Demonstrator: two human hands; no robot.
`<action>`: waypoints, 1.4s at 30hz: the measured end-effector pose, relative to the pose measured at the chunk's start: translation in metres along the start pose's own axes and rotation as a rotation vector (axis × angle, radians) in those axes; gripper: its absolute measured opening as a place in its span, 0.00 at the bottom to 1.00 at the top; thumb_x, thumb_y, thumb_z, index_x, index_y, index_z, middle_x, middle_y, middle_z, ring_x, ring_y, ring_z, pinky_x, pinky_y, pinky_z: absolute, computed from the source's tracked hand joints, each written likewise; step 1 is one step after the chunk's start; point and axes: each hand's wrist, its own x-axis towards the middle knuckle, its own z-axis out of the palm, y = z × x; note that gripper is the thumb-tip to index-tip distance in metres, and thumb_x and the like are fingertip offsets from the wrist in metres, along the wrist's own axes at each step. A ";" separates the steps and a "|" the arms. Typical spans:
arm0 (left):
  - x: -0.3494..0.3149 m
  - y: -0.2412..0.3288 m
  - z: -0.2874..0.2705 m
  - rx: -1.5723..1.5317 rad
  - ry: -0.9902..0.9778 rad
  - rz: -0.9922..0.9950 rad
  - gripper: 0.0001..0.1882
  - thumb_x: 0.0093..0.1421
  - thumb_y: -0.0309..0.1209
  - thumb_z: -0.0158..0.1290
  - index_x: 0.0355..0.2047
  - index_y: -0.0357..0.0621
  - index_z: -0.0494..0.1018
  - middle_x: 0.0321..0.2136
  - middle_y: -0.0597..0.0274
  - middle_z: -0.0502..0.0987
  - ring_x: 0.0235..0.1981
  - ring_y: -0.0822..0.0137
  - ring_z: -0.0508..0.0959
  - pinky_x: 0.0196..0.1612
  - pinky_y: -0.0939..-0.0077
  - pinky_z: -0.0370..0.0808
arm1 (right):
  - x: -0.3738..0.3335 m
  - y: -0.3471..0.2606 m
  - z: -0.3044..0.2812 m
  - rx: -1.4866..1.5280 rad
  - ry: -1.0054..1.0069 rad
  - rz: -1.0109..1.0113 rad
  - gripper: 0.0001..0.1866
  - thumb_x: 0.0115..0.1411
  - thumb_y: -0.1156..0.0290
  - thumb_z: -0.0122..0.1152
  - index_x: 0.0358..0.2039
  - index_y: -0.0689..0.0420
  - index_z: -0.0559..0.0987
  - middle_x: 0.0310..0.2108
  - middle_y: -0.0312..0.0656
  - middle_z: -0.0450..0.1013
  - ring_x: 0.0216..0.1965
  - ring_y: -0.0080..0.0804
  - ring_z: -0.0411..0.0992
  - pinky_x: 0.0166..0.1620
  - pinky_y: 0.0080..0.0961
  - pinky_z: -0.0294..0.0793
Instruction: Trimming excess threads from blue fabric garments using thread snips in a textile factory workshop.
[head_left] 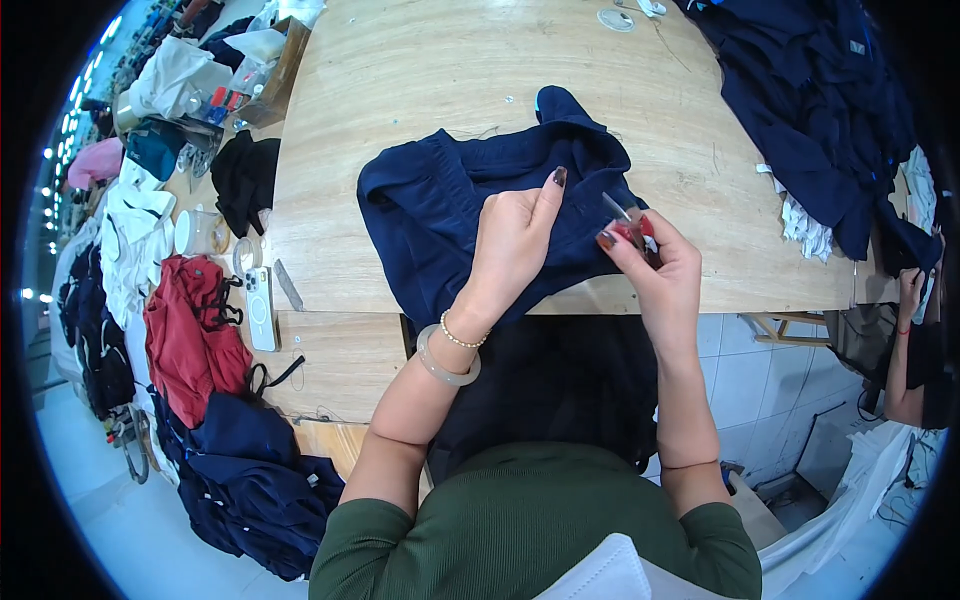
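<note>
A dark navy garment (pixel 420 215) with a gathered elastic band lies bunched on the wooden table in front of me. My left hand (pixel 512 235) is closed on its cloth near the middle, thumb pointing up and the other fingers mostly hidden. In my right hand (pixel 665 265), at the garment's right edge, is a small pair of thread snips (pixel 615 207). Their metal blades point up and left toward the cloth by my left thumb. Fingers and thumb wrap the handle, which shows only in part.
A navy cloth pile (pixel 800 90) covers the table's far right. Left are a phone (pixel 261 310), a grey strip (pixel 288 285), a red garment (pixel 195 335), a black cloth (pixel 245 180) and a cardboard box (pixel 280 75). Another person's hand (pixel 910 290) holds dark cloth at far right.
</note>
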 end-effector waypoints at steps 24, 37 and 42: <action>0.004 -0.008 0.007 -0.059 0.039 -0.105 0.32 0.68 0.43 0.44 0.13 0.30 0.59 0.08 0.57 0.53 0.15 0.71 0.49 0.17 0.67 0.52 | 0.016 0.005 -0.017 0.033 0.095 -0.201 0.11 0.54 0.81 0.62 0.39 0.62 0.81 0.29 0.33 0.73 0.31 0.16 0.71 0.38 0.14 0.70; 0.007 -0.019 0.000 -0.041 -0.035 -0.128 0.28 0.69 0.39 0.44 0.13 0.35 0.60 0.11 0.76 0.55 0.17 0.83 0.51 0.18 0.77 0.50 | 0.025 0.010 -0.027 -0.183 -0.213 -0.191 0.07 0.50 0.88 0.58 0.29 0.63 0.77 0.25 0.36 0.71 0.28 0.22 0.68 0.31 0.20 0.66; 0.009 -0.022 0.002 -0.076 -0.048 -0.132 0.29 0.68 0.41 0.45 0.13 0.32 0.62 0.10 0.67 0.55 0.16 0.79 0.51 0.17 0.74 0.51 | 0.025 0.000 -0.020 -0.402 -0.194 -0.400 0.09 0.47 0.86 0.60 0.30 0.62 0.79 0.24 0.37 0.69 0.26 0.25 0.67 0.31 0.22 0.66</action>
